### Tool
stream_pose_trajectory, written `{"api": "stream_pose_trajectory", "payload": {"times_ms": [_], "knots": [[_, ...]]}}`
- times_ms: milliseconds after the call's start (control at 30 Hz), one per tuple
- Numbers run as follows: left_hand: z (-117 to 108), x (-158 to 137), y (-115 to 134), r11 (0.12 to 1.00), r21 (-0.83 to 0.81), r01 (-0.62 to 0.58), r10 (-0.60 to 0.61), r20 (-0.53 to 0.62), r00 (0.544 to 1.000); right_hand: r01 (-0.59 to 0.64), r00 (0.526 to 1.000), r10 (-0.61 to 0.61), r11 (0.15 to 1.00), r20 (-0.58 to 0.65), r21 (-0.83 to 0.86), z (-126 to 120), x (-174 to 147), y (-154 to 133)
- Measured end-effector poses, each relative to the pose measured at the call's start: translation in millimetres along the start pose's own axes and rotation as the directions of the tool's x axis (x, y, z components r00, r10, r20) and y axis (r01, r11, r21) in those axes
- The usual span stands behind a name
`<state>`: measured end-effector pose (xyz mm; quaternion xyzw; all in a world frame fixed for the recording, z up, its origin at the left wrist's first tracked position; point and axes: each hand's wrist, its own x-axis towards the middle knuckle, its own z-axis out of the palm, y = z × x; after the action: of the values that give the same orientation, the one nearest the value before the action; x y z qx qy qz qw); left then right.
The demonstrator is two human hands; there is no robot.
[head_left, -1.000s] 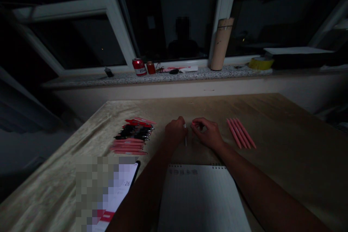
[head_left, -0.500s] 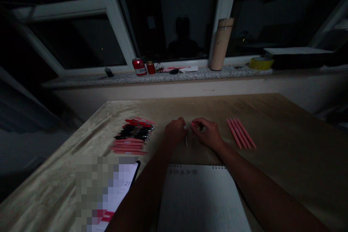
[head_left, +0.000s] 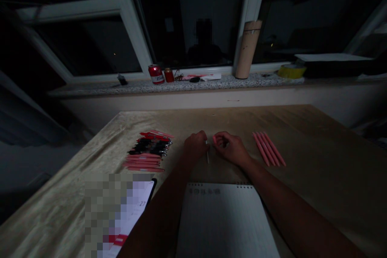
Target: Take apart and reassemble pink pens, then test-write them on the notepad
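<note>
Hardly anything is shifting since the earlier frame: your two hands are staying together at the middle of the counter [head_left: 317,137], only the view is drifting slightly. Your left hand [head_left: 196,147] is curling closed around one thin white refill [head_left: 207,156], which is pointing down toward you. Your right hand [head_left: 231,149] is pinching one pink pen piece [head_left: 215,140] between its fingertips, just beside the refill. Four pink pens [head_left: 269,148] are lying side by side to the right of your hands. One heap of pink, red and black pen parts [head_left: 148,151] is lying to the left, too tangled to count. One spiral notebook [head_left: 225,217] is sitting between your forearms, and one phone [head_left: 133,209] is glowing at lower left.
</note>
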<state>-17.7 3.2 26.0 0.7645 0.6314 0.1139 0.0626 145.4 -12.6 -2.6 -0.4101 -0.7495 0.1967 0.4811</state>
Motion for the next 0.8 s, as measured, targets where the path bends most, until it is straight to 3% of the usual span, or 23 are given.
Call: {"api": "stream_pose_trajectory", "payload": {"times_ms": [267, 500, 633, 800], "knots": [[-10, 3, -1, 0.998, -0.066, -0.001, -0.002, -0.044, 0.999, 0.030, 0.998, -0.040, 0.983, -0.050, -0.182, -8, 4, -1], [-11, 6, -7, 0.984, -0.131, -0.119, 0.107, -0.093, 0.990, 0.060, 0.992, -0.007, 0.900, 0.123, -0.431, -17, 6, -2], [-10, 6, -8, 0.975, -0.134, -0.178, 0.165, -0.100, 0.981, 0.073, 0.970, 0.069, 0.834, 0.235, -0.547, -16, 7, -5], [-9, 4, -5, 0.974, -0.106, -0.200, 0.192, -0.086, 0.978, 0.089, 0.946, 0.130, 0.773, 0.295, -0.628, -13, 7, -7]]}}
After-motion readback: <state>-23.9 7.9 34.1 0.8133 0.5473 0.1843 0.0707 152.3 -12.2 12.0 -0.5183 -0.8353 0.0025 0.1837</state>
